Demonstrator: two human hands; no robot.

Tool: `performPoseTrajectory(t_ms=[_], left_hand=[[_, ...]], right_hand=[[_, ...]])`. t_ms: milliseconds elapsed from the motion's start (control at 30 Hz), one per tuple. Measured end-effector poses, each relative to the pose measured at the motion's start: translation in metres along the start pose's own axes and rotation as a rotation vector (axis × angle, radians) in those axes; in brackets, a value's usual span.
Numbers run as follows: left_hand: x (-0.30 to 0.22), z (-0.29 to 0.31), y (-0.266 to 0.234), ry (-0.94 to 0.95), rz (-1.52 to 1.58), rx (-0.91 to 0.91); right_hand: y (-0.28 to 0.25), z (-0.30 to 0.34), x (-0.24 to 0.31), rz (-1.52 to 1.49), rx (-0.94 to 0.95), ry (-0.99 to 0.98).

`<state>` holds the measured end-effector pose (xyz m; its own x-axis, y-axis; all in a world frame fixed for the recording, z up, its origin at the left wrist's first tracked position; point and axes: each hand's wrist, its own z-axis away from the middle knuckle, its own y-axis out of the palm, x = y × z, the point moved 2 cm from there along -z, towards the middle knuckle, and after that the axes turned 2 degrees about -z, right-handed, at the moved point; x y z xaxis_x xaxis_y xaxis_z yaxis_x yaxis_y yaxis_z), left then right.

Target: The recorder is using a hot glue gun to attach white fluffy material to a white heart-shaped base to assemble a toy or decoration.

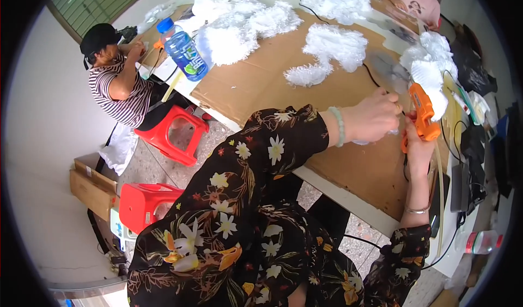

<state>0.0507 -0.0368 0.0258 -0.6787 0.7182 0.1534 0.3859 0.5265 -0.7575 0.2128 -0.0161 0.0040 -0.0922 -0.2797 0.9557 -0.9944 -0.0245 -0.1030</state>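
Note:
My right hand point(419, 146) grips an orange hot glue gun point(423, 108) over the right side of the table. A long pale glue stick point(439, 198) trails from the gun's rear toward the table's near edge. Close beside the gun's front, my left hand point(373, 116) is closed, its fingers bent inward. What it pinches is mostly hidden; bits of something pale and translucent show below the palm. A black cord passes behind the left hand. Under both hands lies brown cardboard point(359, 181).
White fluffy tinsel-like bundles point(335, 48) lie across the table, with more white material point(430, 61) at right. A blue-capped bottle point(185, 50) stands left. Two people point(120, 83) sit at the table. Red stools point(174, 135) stand at left; a clear bottle point(479, 242) lies right.

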Motion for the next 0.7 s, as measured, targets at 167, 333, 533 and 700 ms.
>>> performPoseTrajectory(t_ms=[167, 333, 533, 700], left_hand=[[-0.007, 0.010, 0.003, 0.129, 0.019, 0.087], [-0.021, 0.009, 0.018, 0.040, 0.079, 0.195], [-0.025, 0.005, 0.067, 0.026, 0.045, 0.162], [-0.034, -0.024, 0.107, 0.044, 0.026, 0.202]], right_hand=[[0.004, 0.002, 0.004, -0.048, -0.078, -0.010], [-0.007, 0.005, 0.004, -0.062, -0.097, -0.006], [-0.027, -0.039, -0.039, -0.194, 0.069, -0.050], [-0.070, -0.065, -0.062, -0.240, 0.167, 0.053]])
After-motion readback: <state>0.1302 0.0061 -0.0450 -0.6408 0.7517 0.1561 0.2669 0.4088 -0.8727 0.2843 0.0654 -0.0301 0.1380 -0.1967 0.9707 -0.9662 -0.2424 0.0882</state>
